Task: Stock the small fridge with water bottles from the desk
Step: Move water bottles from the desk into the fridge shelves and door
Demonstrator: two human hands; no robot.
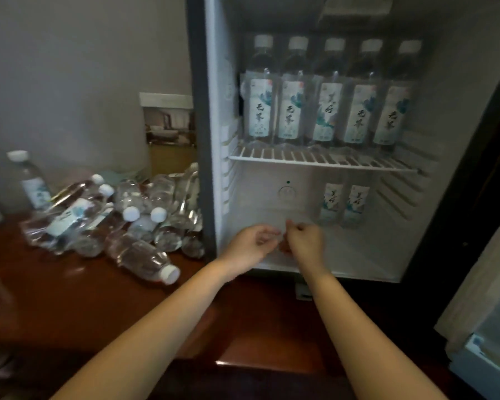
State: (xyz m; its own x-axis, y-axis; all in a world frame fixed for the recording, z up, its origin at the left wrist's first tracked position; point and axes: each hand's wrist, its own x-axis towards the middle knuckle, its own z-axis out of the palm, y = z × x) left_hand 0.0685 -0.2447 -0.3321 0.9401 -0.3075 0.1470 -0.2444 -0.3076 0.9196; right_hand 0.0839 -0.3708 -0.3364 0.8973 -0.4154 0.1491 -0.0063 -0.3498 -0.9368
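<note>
The small fridge (211, 140) stands open on the desk. Five labelled water bottles (326, 93) stand in a row on its wire shelf (324, 163). Two more bottles (344, 203) stand at the back of the lower compartment. My left hand (251, 243) and my right hand (303, 241) are close together at the front of the lower compartment, fingers curled and fingertips nearly touching. Motion blur hides whether they hold anything. A heap of water bottles (122, 220) lies on the desk left of the fridge, and one bottle (31, 180) stands upright behind it.
The dark wooden desk (70, 298) stretches left and in front of the fridge. A bottle with a white cap (145, 261) lies nearest me. The fridge door (482, 327) hangs open at the right. A framed picture (169, 119) leans against the wall.
</note>
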